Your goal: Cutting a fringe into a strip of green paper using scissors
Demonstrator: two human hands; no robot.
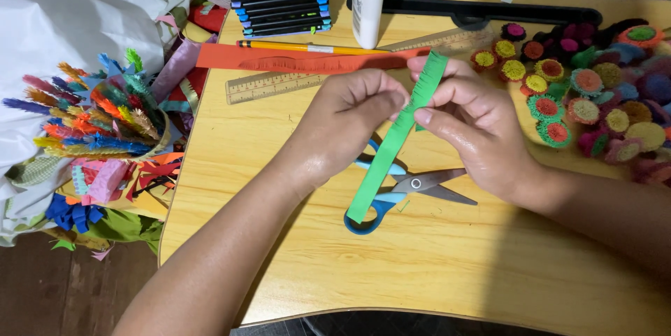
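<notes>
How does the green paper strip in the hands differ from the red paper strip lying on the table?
The green strip is held up off the table between the left hand and right hand, slanting towards the scissors; the red strip lies flat beside the ruler and under the pencil. The green strip looks narrower than the red one. Both are long paper strips with one fringed edge.

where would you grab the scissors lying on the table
By the blue handle loops, coming from the near-left edge of the table. The scissors lie flat with blades pointing right, and the lower loop is exposed past the end of the green strip, which crosses the upper one.
</notes>
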